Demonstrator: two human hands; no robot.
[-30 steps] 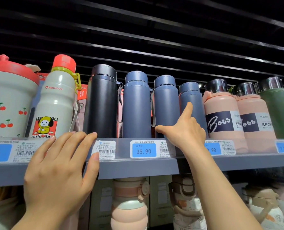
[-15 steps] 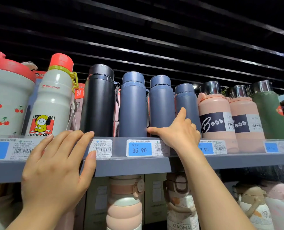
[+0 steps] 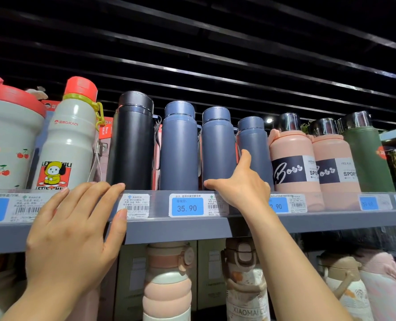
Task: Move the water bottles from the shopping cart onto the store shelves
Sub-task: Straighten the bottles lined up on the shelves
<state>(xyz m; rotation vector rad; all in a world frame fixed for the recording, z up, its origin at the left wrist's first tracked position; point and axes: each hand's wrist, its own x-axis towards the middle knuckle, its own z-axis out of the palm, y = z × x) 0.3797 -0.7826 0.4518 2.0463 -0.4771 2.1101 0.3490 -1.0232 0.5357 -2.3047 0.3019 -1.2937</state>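
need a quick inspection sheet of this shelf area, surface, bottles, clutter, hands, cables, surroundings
surface: grey shelf, price tags along its front edge, one reads 35.90
job's things: upright in a row, black flask, three blue flasks, the rightmost set further back; shopping cart not in view
clutter: cherry-print jug, red-capped bottle, two pink Boss bottles, green flask
grippers: left hand flat on the shelf edge, holding nothing; right hand at the base of the blue flasks, index finger up against the rightmost, thumb across the middle one's base
cables: nothing seen
surroundings: dark slatted ceiling; more bottles and boxes on the shelf below
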